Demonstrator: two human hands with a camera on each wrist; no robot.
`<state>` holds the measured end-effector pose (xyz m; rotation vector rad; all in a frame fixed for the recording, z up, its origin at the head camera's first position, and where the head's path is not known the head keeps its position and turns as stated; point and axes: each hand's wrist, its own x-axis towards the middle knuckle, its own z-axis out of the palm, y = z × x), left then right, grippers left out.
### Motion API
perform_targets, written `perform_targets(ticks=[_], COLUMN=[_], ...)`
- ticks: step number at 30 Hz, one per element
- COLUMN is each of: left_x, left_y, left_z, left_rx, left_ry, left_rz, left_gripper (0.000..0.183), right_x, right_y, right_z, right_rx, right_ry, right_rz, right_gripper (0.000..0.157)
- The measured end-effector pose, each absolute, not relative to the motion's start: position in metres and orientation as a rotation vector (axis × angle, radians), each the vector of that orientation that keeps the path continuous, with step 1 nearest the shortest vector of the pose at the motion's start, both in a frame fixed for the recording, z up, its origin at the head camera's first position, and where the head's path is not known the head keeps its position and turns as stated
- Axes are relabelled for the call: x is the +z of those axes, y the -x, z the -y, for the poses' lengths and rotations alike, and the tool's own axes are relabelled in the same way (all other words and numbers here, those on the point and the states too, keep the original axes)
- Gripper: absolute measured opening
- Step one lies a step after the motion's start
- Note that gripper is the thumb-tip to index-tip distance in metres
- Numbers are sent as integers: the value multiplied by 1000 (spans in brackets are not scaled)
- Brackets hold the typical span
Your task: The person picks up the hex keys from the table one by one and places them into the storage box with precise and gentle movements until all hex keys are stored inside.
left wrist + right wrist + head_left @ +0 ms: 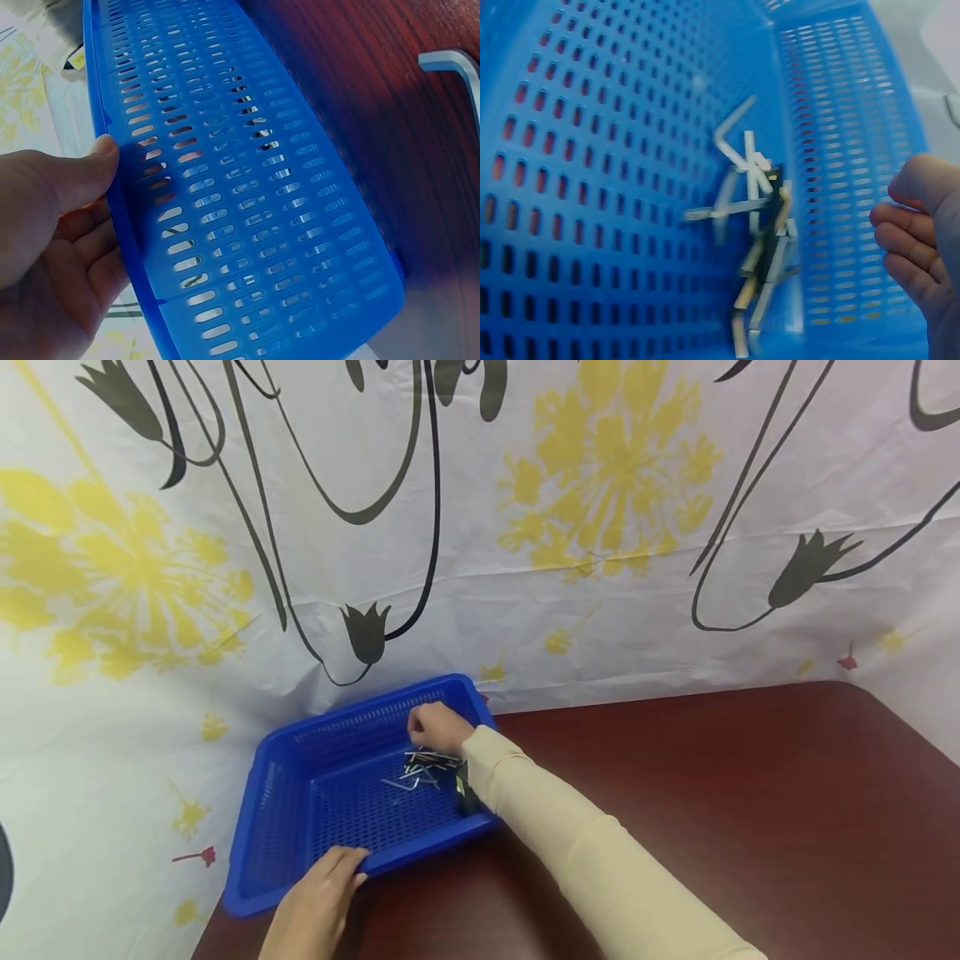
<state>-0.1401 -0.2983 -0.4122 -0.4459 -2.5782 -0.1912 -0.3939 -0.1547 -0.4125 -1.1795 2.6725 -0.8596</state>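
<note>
A blue perforated plastic basket (352, 802) stands at the left of the table. My left hand (318, 902) grips its near rim, the thumb over the edge in the left wrist view and the fingers on the outer side. My right hand (438, 728) hovers over the basket's far right part, fingers loosely curled; nothing shows between them in the right wrist view. Below it lies a loose heap of metal hex keys (420, 768), several of them L-shaped, on the basket floor. The heap (757, 217) looks blurred in the right wrist view.
A dark item with a green mark (467, 789) sits at the basket's right side, partly behind the sleeve. In the left wrist view a silver hex key (450, 61) lies on the brown table (712, 810). A flower-patterned cloth (480, 543) hangs behind the basket.
</note>
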Motion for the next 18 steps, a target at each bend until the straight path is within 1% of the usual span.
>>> perform_targets(ticks=[3,8,13,15,18], left_x=[-412,-410,-409,-409,-411], left_y=[139,139,137,137,136], left_z=[299,297,294,295,298], left_rx=[-198,-217,-281,-311,-351], left_ry=[439,426,371,378,444], left_rz=[2586,2602,2665,2645,2538], left_gripper=[28,25,23,26,35], right_x=[-403,-381,-363,-356,-346], right_y=[389,379,368,365,360], right_z=[157,157,158,158,159], right_rx=[-932,-955,-943,-938,-916], right_ry=[1191,1209,1258,1278,1304], right_rz=[-2662,-2690,-2649,-2634,-2632], right_gripper=[12,10,13,15,17])
